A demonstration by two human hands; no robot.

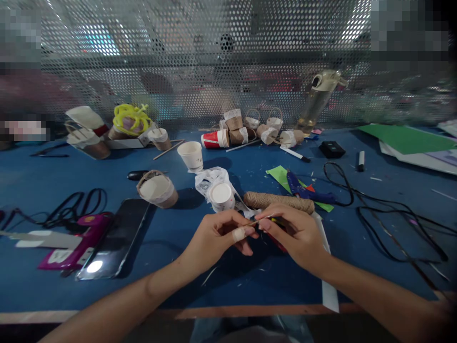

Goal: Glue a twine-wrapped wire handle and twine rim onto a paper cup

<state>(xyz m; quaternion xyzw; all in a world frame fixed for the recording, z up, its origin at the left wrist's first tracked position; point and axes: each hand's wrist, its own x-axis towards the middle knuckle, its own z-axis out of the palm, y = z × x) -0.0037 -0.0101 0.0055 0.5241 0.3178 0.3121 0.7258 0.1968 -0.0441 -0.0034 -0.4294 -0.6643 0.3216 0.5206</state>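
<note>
Both hands meet above the near middle of the table, fingertips pinched on a thin brown strand that looks like twine. My left hand holds its left part between thumb and finger; a light bandage wraps the thumb. My right hand grips its other end. Under the right hand lies a red object with some yellow, mostly hidden. Just beyond the fingers rests a roll of jute twine. An upside-down white paper cup stands by crumpled white lace.
A cup wrapped in brown twine, a phone and a purple glue gun are on the left. To the right lie a blue glue gun and black cables. Several small cup baskets and a bottle line the mesh screen.
</note>
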